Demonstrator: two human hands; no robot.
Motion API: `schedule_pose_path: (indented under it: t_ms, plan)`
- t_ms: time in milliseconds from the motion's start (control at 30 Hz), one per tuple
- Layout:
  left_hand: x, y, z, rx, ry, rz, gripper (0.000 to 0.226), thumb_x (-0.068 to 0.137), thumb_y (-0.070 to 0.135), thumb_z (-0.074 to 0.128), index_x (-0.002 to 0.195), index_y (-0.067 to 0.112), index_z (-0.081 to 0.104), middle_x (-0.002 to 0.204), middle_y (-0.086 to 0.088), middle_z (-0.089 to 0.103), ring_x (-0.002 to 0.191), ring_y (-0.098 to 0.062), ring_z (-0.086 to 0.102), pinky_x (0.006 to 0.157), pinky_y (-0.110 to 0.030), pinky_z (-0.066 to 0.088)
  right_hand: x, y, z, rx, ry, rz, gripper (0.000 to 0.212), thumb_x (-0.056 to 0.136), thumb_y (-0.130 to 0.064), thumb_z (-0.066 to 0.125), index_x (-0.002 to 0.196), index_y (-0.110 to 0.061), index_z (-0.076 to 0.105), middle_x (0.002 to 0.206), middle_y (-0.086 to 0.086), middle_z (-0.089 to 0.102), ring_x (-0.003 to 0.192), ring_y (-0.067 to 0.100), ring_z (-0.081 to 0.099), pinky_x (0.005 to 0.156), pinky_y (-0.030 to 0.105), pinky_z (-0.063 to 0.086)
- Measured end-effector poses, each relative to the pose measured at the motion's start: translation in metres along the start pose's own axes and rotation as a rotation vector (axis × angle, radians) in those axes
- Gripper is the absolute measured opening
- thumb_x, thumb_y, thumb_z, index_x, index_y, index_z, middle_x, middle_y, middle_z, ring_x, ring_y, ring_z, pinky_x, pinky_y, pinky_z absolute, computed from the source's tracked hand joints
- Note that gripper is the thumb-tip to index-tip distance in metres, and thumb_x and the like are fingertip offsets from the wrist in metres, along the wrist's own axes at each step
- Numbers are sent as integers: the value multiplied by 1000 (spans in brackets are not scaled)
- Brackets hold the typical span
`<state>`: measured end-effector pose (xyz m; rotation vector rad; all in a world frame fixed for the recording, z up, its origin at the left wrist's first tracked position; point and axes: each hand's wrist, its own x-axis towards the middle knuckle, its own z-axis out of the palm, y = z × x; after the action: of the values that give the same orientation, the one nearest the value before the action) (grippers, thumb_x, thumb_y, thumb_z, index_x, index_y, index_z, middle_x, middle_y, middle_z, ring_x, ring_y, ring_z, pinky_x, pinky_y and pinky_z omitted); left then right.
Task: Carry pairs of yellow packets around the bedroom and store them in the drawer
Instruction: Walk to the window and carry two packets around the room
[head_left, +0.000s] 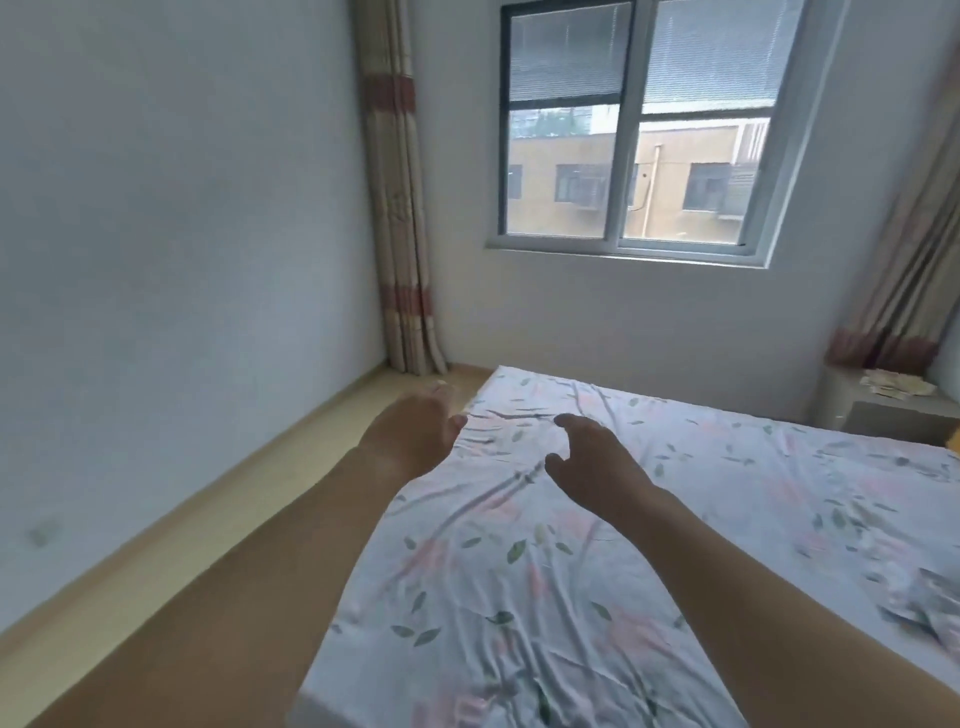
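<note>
— So where were your hands just then?

— Both were stretched out in front of you and held nothing. Your left hand (418, 426) hung over the floor (218, 545) beside the bed's edge, fingers loosely extended. Your right hand (597, 465) hovered above the bed (675, 545), fingers relaxed and slightly bent, thumb apart from them.

— And the yellow packets?

— Neither hand carried one. Only a small yellow patch (953, 441) showed at the frame's right edge, at the far side of the bed; you could not tell from this view whether it was a packet.

— What else stood around you?

— The floral sheet lay wrinkled across the bed. A nightstand (872, 410) stood in the far right corner with some pale, blurred things on top. Curtains (402, 234) hung on both sides of the window (631, 124).
</note>
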<state>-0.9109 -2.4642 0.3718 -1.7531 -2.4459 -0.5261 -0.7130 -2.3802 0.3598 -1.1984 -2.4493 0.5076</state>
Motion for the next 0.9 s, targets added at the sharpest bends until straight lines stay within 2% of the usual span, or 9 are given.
schedule_pose_path:
  t_ms: [200,367,533,733,833,900]
  plan:
    - [-55,-181,-53,25,96,-215,47,101,31,45,143,11,43,148,-4,43,134,-23,42,105,-32,35,52,-169,96,64,-91,-224,54,89,-16,53,141,-7,42,140,12,49,129,26,45,104,31,36]
    - [-97,-302,-95,59,163,-430,47,102,34,42,145,13,41,153,-1,38,136,-21,39,107,-36,36,86,-286,157,99,-167,-379,50,88,-15,51,137,-8,45,135,9,52,123,26,48,93,31,41]
    - [-117,-407,-122,100,192,-569,47,102,34,42,144,13,41,153,-2,38,136,-22,40,107,-37,35,125,-375,230,93,-256,-481,45,89,-17,51,133,-5,48,134,9,52,121,27,50,96,35,44]
    - [-87,-546,-135,145,189,-652,48,103,35,41,145,13,40,154,-1,37,138,-21,39,110,-37,35,209,-467,319,92,-290,-583,48,92,-18,49,139,-9,42,137,6,49,120,22,50,94,31,43]
    - [-50,-612,-142,167,180,-652,47,103,33,41,145,13,40,153,-1,37,138,-21,39,110,-36,34,267,-510,359,122,-278,-561,45,91,-19,49,135,-8,45,134,7,52,117,23,52,94,32,45]
    - [-20,-655,-152,203,133,-629,47,103,33,40,146,13,39,153,0,37,138,-20,38,108,-35,35,306,-543,377,121,-300,-554,48,92,-18,49,139,-9,43,138,6,50,124,22,48,98,31,41]
